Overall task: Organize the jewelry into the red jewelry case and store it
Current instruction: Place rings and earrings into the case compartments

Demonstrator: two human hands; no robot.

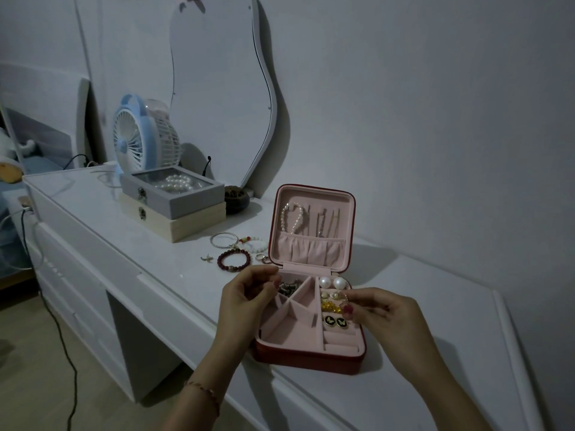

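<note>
Both forearms were extended forward from the lower edge of the view. The left hand (245,297) was held with fingers curled inward, thumb and fingertips drawn close together. The right hand (378,312) was raised opposite it, its thumb and forefinger pinched together, remaining fingers loosely bent.

- White table (109,219): glossy top, set against a pale wall.
- Blue and white fan (138,140): upright at the table's far end.
- Grey box (172,191) with a clear lid, pearls visible inside; stacked on a cream wooden box (174,220), just in front of the fan.
- Wavy-edged mirror (217,88): leaning on the wall behind the boxes.
- Dark round bowl (237,197): beside the boxes, at the mirror's foot.
- Black cable (67,362): trailing across the wooden floor (37,384).
</note>
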